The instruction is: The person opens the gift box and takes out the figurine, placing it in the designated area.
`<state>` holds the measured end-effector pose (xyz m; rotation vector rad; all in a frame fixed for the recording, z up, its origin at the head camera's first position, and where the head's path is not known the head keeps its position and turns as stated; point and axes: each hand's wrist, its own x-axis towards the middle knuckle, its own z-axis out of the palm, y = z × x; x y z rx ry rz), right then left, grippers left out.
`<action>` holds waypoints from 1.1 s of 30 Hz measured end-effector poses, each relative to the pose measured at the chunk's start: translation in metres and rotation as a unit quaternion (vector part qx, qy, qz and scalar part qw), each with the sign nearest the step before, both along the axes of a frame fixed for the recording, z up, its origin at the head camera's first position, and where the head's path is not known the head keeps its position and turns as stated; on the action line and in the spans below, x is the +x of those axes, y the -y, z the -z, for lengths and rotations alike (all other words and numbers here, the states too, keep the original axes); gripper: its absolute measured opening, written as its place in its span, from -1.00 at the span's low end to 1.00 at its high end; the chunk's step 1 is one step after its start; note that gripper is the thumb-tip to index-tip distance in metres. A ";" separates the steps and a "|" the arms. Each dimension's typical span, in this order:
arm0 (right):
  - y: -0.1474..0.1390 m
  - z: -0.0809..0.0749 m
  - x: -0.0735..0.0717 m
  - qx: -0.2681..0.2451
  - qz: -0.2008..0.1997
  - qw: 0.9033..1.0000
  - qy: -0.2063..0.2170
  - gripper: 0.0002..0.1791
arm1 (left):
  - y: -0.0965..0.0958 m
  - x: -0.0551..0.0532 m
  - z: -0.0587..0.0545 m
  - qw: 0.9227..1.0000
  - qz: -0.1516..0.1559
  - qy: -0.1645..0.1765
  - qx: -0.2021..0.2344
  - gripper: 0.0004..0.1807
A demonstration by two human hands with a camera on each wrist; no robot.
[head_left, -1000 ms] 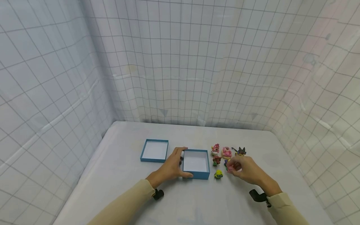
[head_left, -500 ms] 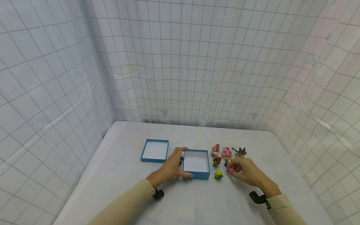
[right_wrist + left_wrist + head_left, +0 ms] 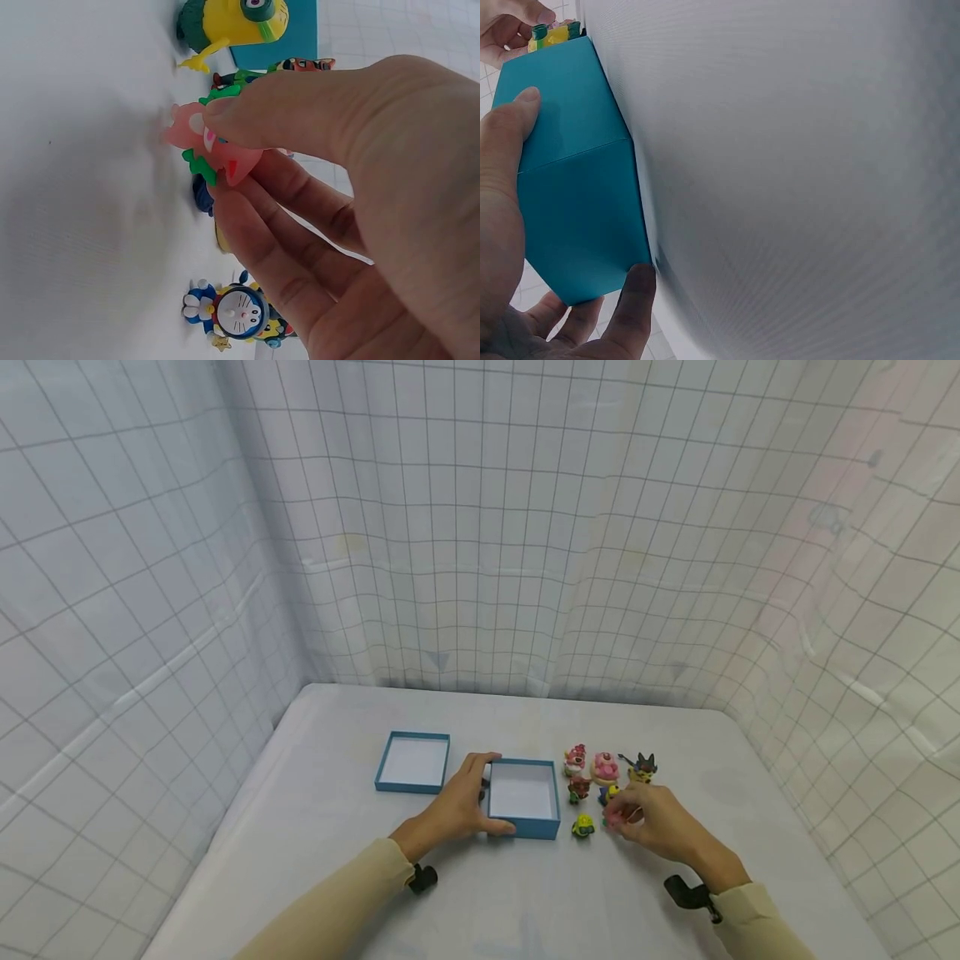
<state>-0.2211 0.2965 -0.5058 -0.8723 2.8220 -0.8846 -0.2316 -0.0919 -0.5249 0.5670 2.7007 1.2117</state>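
Observation:
My left hand (image 3: 453, 806) grips an open blue box (image 3: 536, 829) by its left end. In the left wrist view, the thumb presses one side wall of the box (image 3: 577, 105) and the fingers wrap the opposite corner. Right of the box, my right hand (image 3: 663, 827) pinches a small pink figurine with green parts (image 3: 184, 129) between thumb and fingers, low over the table. A yellow figurine with goggles (image 3: 582, 826) stands between the box and that hand. Just beyond the right fingertips is a blue and yellow figurine (image 3: 608, 793), partly hidden by the hand.
A shallow blue lid (image 3: 408, 790) lies left of the box. Behind the right hand stand a red and white figurine (image 3: 575, 761), a pink bear figurine (image 3: 605, 767), a dark-eared figurine (image 3: 643, 768) and a brown-red one (image 3: 578, 789). A blue cat figurine (image 3: 240, 313) shows in the right wrist view.
My right hand has shifted slightly toward me with the pink figurine, uncovering more of the blue and yellow figurine behind it. The left hand and box stay put.

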 end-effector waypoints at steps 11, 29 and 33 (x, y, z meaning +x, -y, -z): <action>-0.001 0.004 0.000 0.001 -0.005 1.000 -0.006 -0.75 | 0.000 0.000 0.000 1.000 -0.002 0.002 -0.001 0.38; 0.002 -0.001 0.006 0.010 -0.004 1.000 0.006 -0.74 | -0.001 -0.001 0.001 1.000 -0.007 0.001 -0.012 0.38; 0.003 -0.003 0.009 0.015 0.003 1.000 0.012 -0.72 | -0.001 -0.001 0.001 1.000 -0.010 0.004 -0.010 0.38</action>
